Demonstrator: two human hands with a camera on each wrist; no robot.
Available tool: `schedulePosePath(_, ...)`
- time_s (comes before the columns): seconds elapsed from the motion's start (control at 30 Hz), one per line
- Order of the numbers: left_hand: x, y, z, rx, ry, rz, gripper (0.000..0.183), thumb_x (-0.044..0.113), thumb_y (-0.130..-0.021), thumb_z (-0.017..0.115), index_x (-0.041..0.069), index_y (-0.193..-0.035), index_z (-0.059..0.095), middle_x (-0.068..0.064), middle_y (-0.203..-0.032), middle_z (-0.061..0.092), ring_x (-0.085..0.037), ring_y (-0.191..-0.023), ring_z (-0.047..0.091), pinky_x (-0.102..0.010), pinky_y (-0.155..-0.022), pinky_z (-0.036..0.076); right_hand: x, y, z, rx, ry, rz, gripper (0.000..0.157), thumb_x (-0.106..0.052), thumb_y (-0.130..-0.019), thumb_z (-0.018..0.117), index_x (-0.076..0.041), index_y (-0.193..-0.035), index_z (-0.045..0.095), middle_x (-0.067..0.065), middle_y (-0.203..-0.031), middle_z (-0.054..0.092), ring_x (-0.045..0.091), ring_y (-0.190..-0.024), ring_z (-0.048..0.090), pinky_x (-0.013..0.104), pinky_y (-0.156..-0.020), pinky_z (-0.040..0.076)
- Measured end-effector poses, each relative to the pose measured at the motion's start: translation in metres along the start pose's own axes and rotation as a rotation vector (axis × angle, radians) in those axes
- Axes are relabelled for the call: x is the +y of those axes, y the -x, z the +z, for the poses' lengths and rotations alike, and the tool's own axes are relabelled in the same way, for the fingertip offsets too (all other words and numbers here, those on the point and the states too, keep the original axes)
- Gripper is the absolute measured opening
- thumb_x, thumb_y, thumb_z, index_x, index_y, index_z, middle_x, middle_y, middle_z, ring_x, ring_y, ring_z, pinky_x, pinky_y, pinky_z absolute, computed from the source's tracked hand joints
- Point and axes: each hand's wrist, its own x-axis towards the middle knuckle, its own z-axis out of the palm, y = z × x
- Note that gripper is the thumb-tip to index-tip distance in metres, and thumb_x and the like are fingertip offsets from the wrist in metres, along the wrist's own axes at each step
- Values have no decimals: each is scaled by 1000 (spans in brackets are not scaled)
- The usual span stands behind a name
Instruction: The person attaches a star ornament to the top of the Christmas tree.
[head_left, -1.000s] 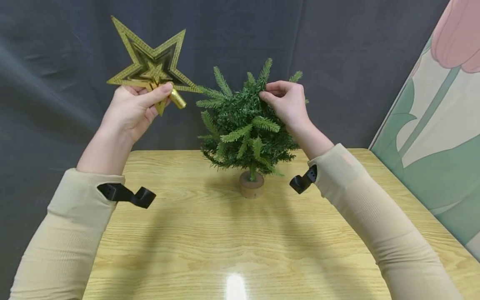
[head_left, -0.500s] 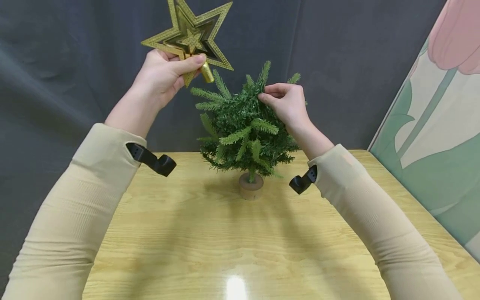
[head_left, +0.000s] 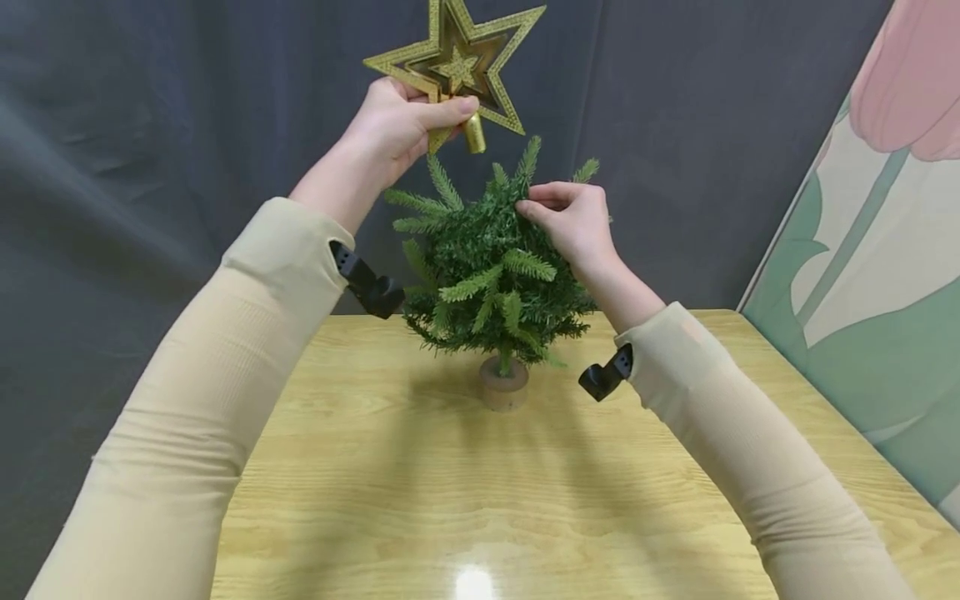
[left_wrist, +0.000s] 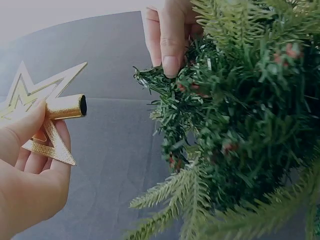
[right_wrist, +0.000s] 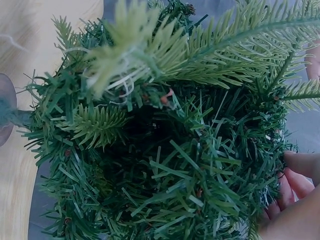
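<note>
A gold star tree topper (head_left: 456,68) is up above the small artificial Christmas tree (head_left: 491,242), pinched between thumb and fingers of my left hand (head_left: 390,125). Its short round tube (left_wrist: 67,106) has a dark open end, which faces the treetop in the left wrist view, with a gap between them. My right hand (head_left: 576,218) pinches green foliage at the upper right of the tree; in the right wrist view, needles partly cover its fingertips. The tree stands upright on a round wooden base (head_left: 503,392).
The tree stands toward the back of a light wood-grain table (head_left: 480,492). Behind it hangs a dark grey curtain (head_left: 675,125). A panel with a painted tulip (head_left: 900,100) runs along the right side.
My left hand has carried the star topper right and upward, from beside the tree to above its upper left. The right hand keeps its place on the foliage.
</note>
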Motion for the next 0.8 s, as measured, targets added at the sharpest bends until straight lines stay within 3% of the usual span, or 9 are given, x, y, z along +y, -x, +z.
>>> schedulePosePath(0.13, 0, -9, 7, 9, -38, -22, 37, 5, -81, 71, 4, -117, 62, -7, -114, 65, -11, -79, 58, -18, -59, 44, 2, 0, 2, 6, -6, -8, 30, -18, -86, 69, -4, -113, 68, 7, -104, 67, 6, -85, 58, 23, -76, 49)
schedulePosePath(0.3, -6, -19, 17, 15, -96, -50, 39, 5, -81, 71, 4, -119, 61, -8, -120, 62, -13, -91, 61, -21, -77, 51, 4, 2, 5, 20, -13, -38, 29, -18, -86, 70, -3, -111, 69, 13, -108, 68, 5, -82, 59, 22, -74, 49)
schedulePosePath(0.33, -9, -21, 20, 7, -99, -54, 40, 4, -81, 71, 4, -120, 60, -8, -122, 61, -14, -99, 62, -23, -85, 51, 4, 3, 6, 21, -14, -44, 29, -18, -86, 70, -3, -111, 69, 14, -109, 68, 4, -82, 59, 21, -74, 49)
schedulePosePath(0.47, -19, -24, 29, -19, -137, -76, 41, 4, -82, 69, 4, -122, 59, -10, -126, 61, -15, -105, 61, -26, -90, 50, 6, 8, 10, 18, -21, -59, 28, -17, -85, 71, -2, -109, 70, 16, -109, 68, 3, -79, 60, 20, -72, 49)
schedulePosePath(0.53, -21, -24, 32, -31, -153, -81, 40, 4, -83, 69, 5, -122, 60, -10, -125, 61, -13, -96, 62, -24, -84, 50, 7, 9, 10, 20, -27, -63, 27, -16, -85, 71, -2, -108, 70, 17, -109, 68, 3, -79, 60, 19, -71, 49)
schedulePosePath(0.57, -22, -24, 33, -34, -176, -82, 40, 5, -83, 70, 6, -121, 61, -9, -124, 62, -11, -82, 60, -23, -76, 50, 6, 10, 11, 22, -29, -66, 27, -16, -85, 71, -2, -108, 70, 17, -109, 68, 3, -79, 60, 19, -71, 49)
schedulePosePath(0.67, -22, -24, 35, -44, -234, -65, 39, 9, -83, 71, 9, -121, 61, -8, -120, 64, -8, -51, 39, -22, -56, 39, 5, 10, 9, 25, -30, -83, 27, -16, -85, 70, -1, -108, 70, 17, -109, 69, 3, -80, 60, 19, -72, 49)
schedulePosePath(0.73, -20, -23, 36, -35, -271, -63, 37, 11, -82, 72, 11, -119, 63, -5, -111, 67, -10, -43, 23, -23, -49, 30, 3, 9, 9, 32, -37, -98, 27, -15, -85, 71, -1, -108, 70, 17, -108, 69, 3, -79, 60, 18, -72, 50)
schedulePosePath(0.8, -19, -22, 36, -22, -290, -68, 36, 13, -82, 73, 12, -117, 64, -2, -98, 69, -11, -41, 18, -24, -46, 25, 2, 8, 8, 36, -38, -109, 27, -16, -85, 71, -1, -107, 71, 17, -107, 69, 1, -78, 60, 18, -71, 49)
